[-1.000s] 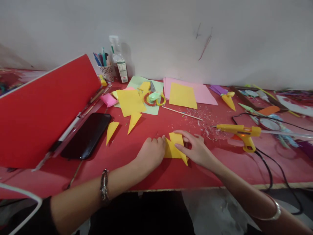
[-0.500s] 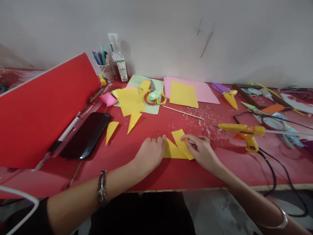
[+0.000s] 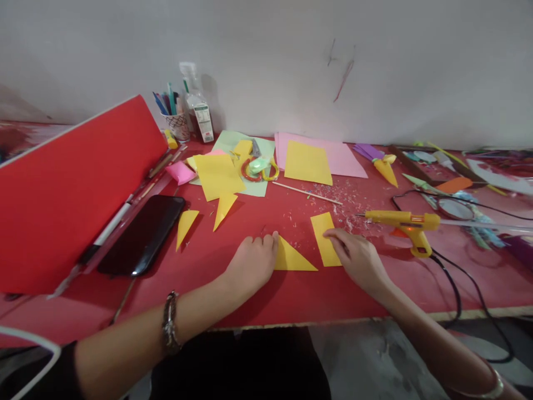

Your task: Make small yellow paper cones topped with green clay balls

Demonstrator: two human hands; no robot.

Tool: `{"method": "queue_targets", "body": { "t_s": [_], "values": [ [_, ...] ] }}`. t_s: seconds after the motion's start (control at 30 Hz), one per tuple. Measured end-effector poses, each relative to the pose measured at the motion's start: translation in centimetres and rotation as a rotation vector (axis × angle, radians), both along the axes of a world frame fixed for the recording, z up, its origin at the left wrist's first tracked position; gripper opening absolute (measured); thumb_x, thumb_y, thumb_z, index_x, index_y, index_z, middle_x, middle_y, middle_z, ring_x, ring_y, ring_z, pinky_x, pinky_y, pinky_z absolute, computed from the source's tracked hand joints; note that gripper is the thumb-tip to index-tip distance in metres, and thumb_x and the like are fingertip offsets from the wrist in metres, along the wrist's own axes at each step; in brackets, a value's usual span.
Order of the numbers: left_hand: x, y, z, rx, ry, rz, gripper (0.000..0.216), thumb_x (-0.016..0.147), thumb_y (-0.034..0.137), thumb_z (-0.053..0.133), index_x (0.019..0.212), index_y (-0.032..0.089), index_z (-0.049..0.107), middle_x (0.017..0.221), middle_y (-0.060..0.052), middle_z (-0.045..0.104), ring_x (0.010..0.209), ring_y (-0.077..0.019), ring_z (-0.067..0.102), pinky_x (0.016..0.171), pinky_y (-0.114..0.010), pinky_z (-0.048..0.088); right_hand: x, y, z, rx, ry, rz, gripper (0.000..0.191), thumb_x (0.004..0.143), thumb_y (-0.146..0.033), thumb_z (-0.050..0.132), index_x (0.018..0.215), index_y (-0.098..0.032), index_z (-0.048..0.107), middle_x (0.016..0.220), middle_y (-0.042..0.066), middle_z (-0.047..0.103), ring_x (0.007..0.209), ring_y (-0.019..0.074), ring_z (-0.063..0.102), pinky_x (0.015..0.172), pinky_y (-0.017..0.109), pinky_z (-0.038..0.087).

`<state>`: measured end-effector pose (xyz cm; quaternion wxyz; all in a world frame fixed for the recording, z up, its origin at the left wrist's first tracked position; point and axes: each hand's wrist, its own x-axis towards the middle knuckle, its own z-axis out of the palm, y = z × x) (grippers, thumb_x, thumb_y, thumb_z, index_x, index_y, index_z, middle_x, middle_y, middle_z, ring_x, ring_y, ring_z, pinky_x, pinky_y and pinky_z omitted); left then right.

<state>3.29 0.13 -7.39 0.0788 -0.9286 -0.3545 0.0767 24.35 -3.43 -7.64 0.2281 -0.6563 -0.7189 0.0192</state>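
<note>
My left hand [image 3: 255,263] is closed at the left side of a yellow paper triangle [image 3: 292,259] lying flat on the red table, and its fingers cover that edge. To the right, my right hand [image 3: 357,253] pinches the side of a yellow paper strip [image 3: 324,240]. A gap of red tabletop separates strip and triangle. Two yellow paper pieces, one a curved wedge [image 3: 186,226] and the other a narrow point [image 3: 224,210], lie beyond my left hand. Larger yellow sheets [image 3: 220,176] rest farther back, beside scissors [image 3: 252,170] with red and yellow handles.
A yellow glue gun [image 3: 410,221] with a trailing black cord lies right of my right hand. A black phone [image 3: 144,234] and a leaning red board [image 3: 79,194] are on the left. A thin stick [image 3: 307,193] and paper scraps lie ahead, before pink sheets [image 3: 348,160].
My right hand has moved right with the yellow strip, which has come off the triangle and turned more upright. My left hand stays at the triangle. The view has shifted slightly.
</note>
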Motion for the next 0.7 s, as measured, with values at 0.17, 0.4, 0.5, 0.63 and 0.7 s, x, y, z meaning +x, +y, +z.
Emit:
{"method": "queue_targets", "body": {
  "t_s": [0.17,0.4,0.5,0.63,0.7],
  "values": [
    [-0.3,0.2,-0.1,-0.035,-0.071,0.001,0.042,0.083,0.011,0.035,0.122,0.000,0.038,0.083,-0.012,0.062,0.071,-0.0199,0.059,0.054,-0.028,0.042,-1.5,1.5,2.7,0.046,0.132,0.132,0.020,0.078,-0.015,0.037,0.076,-0.019,0.056,0.077,0.004,0.065,0.069,0.0157,0.059,0.060,0.025,0.042],
    [-0.8,0.3,-0.5,-0.072,-0.268,0.030,0.039,0.083,0.019,0.034,0.118,0.006,0.046,0.086,-0.011,0.063,0.075,-0.0203,0.060,0.063,-0.031,0.046,-5.2,8.1,5.4,0.093,0.277,0.259,0.022,0.074,-0.007,0.039,0.083,-0.018,0.056,0.083,0.003,0.059,0.069,0.0121,0.053,0.060,0.023,0.040],
    [-0.9,0.4,-0.5,-0.099,-0.295,0.049,0.039,0.082,0.019,0.035,0.117,0.007,0.047,0.083,-0.010,0.063,0.075,-0.0207,0.061,0.062,-0.031,0.046,-6.6,12.3,6.1,-0.090,0.381,0.215,0.027,0.072,-0.005,0.039,0.091,-0.016,0.054,0.076,0.001,0.056,0.052,0.0077,0.046,0.052,0.022,0.038],
    [-1.0,0.5,0.0,-0.149,-0.320,0.061,0.039,0.082,0.022,0.038,0.118,0.010,0.046,0.084,-0.009,0.063,0.075,-0.0211,0.061,0.063,-0.032,0.046,-8.3,17.9,6.7,-0.116,0.361,0.186,0.028,0.072,-0.003,0.037,0.089,-0.013,0.057,0.076,0.002,0.057,0.053,0.0081,0.047,0.052,0.023,0.040],
    [-1.1,0.5,0.2,-0.185,-0.330,0.066,0.046,0.082,0.034,0.040,0.121,0.009,0.043,0.088,-0.010,0.063,0.076,-0.0229,0.061,0.063,-0.034,0.047,-9.2,20.4,6.5,-0.107,0.333,0.166,0.030,0.072,-0.002,0.036,0.089,-0.012,0.058,0.078,0.003,0.058,0.055,0.0092,0.049,0.055,0.024,0.041]
  ]
}}
